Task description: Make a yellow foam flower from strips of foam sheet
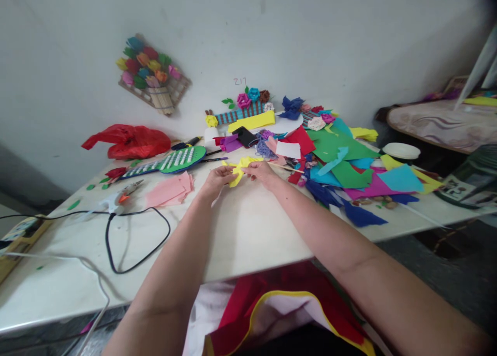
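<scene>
A piece of yellow crepe paper (239, 171) is stretched between my two hands above the white table (256, 226). My left hand (219, 181) pinches its left side, fingers closed. On the other side my right hand (259, 173) grips the paper with bent fingers. A thin wooden stick (289, 168) juts out to the right behind my right hand; whether the hand holds it is unclear. Several pink paper sheets (171, 189) lie left of my left hand.
A hot glue gun (113, 202), its black cord (169, 232) and pliers (134, 188) lie at left. Coloured paper scraps (341, 154) crowd the right, near a glass jar (471, 177). Behind are a red bag (130, 141), a phone (245, 137) and a green decorated board (182, 159).
</scene>
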A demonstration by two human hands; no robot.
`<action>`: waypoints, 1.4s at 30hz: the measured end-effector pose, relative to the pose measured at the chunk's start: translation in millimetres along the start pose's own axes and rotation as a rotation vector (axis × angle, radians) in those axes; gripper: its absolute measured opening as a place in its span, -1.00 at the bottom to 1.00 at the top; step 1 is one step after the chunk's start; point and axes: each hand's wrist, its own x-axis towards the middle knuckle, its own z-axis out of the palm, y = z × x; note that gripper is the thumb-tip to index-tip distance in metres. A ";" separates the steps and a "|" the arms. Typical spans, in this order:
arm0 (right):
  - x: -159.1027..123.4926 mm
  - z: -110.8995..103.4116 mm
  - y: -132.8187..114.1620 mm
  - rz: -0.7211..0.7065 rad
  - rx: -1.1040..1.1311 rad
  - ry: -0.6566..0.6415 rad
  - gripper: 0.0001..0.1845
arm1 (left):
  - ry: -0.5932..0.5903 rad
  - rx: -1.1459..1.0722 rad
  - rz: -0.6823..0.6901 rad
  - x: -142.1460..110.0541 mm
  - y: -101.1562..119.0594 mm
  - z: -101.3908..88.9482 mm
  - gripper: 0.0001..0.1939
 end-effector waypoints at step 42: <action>-8.3 3.6 -4.4 0.095 0.042 -0.158 -0.76 | 0.112 -0.241 -0.059 -2.8 -3.0 10.1 -0.73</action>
